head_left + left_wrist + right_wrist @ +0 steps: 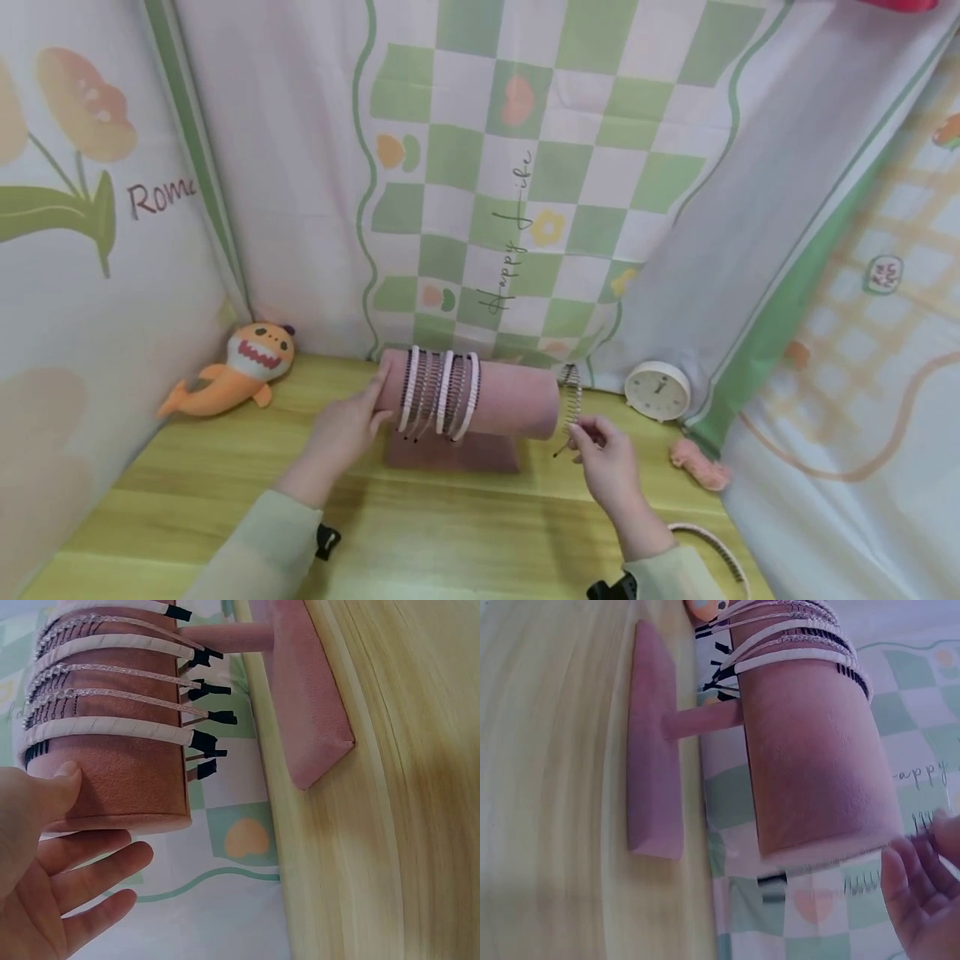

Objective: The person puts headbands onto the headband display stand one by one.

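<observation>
A pink headband stand (pixel 517 400) with a padded roll on a flat base carries several headbands (pixel 446 392), some white-wrapped, others thin with beads and comb teeth. At the roll's left end my left hand (pixel 341 437) holds on, thumb (pixel 64 784) against its front face; three fingers spread past the end and the index finger is hidden. My right hand (pixel 607 467) pinches a thin toothed headband (pixel 572 400) between thumb and fingertips, just off the roll's right end. In the right wrist view this headband (pixel 825 865) is blurred and overlaps the end of the roll.
An orange shark toy (pixel 240 371) lies at the back left of the wooden table (pixel 450 533). A round white clock (pixel 657 390) stands at the back right, with a pink fuzzy item (pixel 699 465) nearby. Another headband (pixel 716 546) lies at the right edge. Patterned curtains (pixel 525 208) enclose the table.
</observation>
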Motion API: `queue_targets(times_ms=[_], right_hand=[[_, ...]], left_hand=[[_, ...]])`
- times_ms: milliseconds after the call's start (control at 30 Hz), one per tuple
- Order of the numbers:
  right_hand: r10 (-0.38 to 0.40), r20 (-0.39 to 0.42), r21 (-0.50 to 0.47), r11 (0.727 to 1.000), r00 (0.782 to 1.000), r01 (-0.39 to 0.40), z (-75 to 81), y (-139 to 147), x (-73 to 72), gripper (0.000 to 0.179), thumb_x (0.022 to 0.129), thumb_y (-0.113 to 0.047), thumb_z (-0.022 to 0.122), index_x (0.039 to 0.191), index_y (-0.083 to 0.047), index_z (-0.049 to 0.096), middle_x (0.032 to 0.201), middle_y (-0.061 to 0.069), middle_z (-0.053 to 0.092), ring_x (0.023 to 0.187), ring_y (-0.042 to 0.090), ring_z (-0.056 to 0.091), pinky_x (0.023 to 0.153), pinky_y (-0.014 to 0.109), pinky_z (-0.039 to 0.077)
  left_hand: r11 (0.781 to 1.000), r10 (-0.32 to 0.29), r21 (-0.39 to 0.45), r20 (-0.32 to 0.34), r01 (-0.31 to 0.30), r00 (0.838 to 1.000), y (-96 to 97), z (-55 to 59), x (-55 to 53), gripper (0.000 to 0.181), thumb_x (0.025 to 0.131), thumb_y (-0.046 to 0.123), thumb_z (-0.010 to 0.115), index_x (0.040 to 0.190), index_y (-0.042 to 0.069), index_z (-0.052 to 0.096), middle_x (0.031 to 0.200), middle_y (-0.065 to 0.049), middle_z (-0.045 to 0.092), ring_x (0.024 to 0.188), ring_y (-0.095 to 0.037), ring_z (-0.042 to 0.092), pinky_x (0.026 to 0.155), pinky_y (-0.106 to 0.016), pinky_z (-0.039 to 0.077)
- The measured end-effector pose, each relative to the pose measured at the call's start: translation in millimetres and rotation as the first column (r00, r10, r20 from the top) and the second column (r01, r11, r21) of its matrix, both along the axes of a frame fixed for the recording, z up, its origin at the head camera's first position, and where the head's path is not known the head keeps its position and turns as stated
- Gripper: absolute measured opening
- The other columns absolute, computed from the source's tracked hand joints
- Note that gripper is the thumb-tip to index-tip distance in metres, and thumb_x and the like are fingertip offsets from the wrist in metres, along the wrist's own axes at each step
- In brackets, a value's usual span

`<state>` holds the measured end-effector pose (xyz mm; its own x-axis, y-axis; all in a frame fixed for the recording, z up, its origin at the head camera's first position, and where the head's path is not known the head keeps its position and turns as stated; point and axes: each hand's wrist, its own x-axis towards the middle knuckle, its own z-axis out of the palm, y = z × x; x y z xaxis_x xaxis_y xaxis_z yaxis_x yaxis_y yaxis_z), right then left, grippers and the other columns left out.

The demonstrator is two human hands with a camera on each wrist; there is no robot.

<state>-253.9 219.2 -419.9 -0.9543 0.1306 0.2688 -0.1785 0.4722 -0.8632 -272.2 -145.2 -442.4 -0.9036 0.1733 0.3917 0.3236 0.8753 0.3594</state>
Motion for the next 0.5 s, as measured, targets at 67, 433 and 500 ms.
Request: queue_targets(times_ms=[67, 433, 500], right_hand=[[0.020, -0.030, 0.053, 0.998, 0.999, -0.018, -0.6, -3.9, -2.4, 0.007, 0.094, 0.000, 0.064, 0.099, 0.004, 0.066, 0.086, 0.014, 0.065, 0.075, 0.020, 0.061, 0.061, 0.026, 0.056], [0.134, -0.065, 0.403, 0.910, 0.989, -0.097, -7.5, -14.6, -15.1, 0.006, 0.093, -0.009, 0.069, 0.094, -0.004, 0.069, 0.087, 0.002, 0.062, 0.078, 0.015, 0.058, 0.067, 0.029, 0.053], [0.139, -0.067, 0.441, 0.893, 0.988, -0.096, -8.2, -14.8, -16.4, 0.007, 0.092, -0.010, 0.070, 0.094, -0.005, 0.066, 0.089, 0.002, 0.061, 0.078, 0.016, 0.058, 0.067, 0.032, 0.053]], left_hand=[[1.000, -0.004, 0.003, 0.009, 0.004, 1.000, 0.1, 0.6, -0.5, 0.079, 0.097, 0.027, 0.065, 0.159, 0.016, 0.017, 0.100, -0.017, 0.070, 0.075, -0.029, 0.066, 0.071, -0.045, 0.056], [1.000, -0.005, 0.018, 0.032, 0.005, 0.999, 0.3, 2.3, 0.9, 0.079, 0.098, 0.027, 0.064, 0.160, 0.016, 0.017, 0.101, -0.016, 0.070, 0.079, -0.029, 0.067, 0.074, -0.046, 0.056], [1.000, -0.003, 0.023, 0.042, 0.002, 0.999, 0.6, 2.8, 1.4, 0.078, 0.098, 0.027, 0.064, 0.159, 0.017, 0.017, 0.103, -0.017, 0.070, 0.081, -0.030, 0.067, 0.075, -0.047, 0.056]])
